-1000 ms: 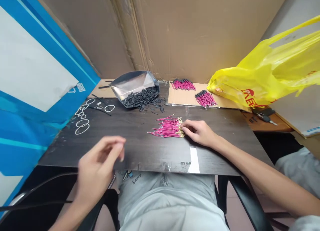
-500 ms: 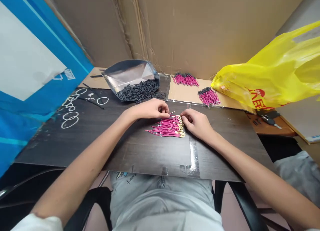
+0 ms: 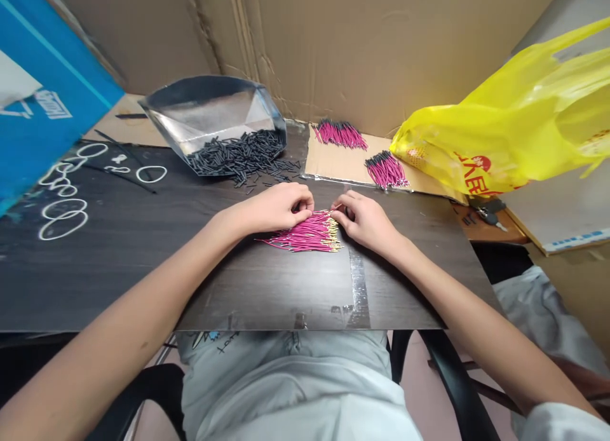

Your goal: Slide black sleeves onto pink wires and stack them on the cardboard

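A pile of thin pink wires [image 3: 305, 232] with gold-coloured metal ends on the right lies side by side on the dark tabletop. My left hand [image 3: 286, 207] is curled over the pile's upper left edge, thumb against fingertips; whatever is in that pinch is hidden. At the upper right corner, by the metal ends, my right hand [image 3: 365, 218] closes thumb and fingers on the end of a wire. Behind my left hand, an opened silvery bag [image 3: 214, 107] spills short black tubes [image 3: 238, 154].
Two bunches of pink wires with black ends, one farther back [image 3: 340, 135] and one nearer [image 3: 387, 169], lie on a cardboard sheet [image 3: 328, 164]. A yellow plastic bag [image 3: 476, 136] stands at the right, keys [image 3: 490, 216] below it. White rubber bands [image 3: 64, 218] lie at the left.
The view has shifted, so most things appear farther left and higher. My right fingers have closed on a wire end at the pile's top corner; my left hand stays curled over the pile.
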Demonstrator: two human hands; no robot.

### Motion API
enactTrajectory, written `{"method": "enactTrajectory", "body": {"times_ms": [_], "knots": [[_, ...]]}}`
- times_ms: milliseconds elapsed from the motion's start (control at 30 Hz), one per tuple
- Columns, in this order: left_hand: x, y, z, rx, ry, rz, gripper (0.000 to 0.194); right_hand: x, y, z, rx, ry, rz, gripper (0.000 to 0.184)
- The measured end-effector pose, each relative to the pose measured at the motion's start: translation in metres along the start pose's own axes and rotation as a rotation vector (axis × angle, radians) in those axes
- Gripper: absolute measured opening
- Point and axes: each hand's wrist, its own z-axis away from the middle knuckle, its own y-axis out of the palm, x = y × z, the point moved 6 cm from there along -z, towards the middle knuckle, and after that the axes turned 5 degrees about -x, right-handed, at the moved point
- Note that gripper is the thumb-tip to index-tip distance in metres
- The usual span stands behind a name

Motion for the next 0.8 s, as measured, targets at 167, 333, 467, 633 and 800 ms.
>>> {"method": "enactTrajectory", "body": {"times_ms": [167, 333, 467, 633, 800], "knots": [[-0.005, 0.004, -0.001, 0.009, -0.006, 0.023, 0.02, -0.002, 0.003, 0.001, -0.005, -0.028, 0.066, 0.01], [-0.006, 0.009, -0.001, -0.025, 0.013, 0.006, 0.026, 0.002, 0.001, 0.004, -0.039, -0.058, 0.052, 0.012], [-0.008, 0.013, -0.001, -0.037, 0.059, -0.011, 0.028, 0.004, -0.003, 0.006, -0.074, -0.061, -0.034, 0.011], [-0.014, 0.014, -0.001, -0.055, 0.092, 0.014, 0.027, 0.003, -0.006, 0.004, -0.103, -0.06, -0.148, 0.009], [-0.011, 0.014, -0.003, -0.078, 0.053, 0.067, 0.025, -0.001, -0.009, 0.004, -0.142, -0.05, -0.232, 0.008]]}}
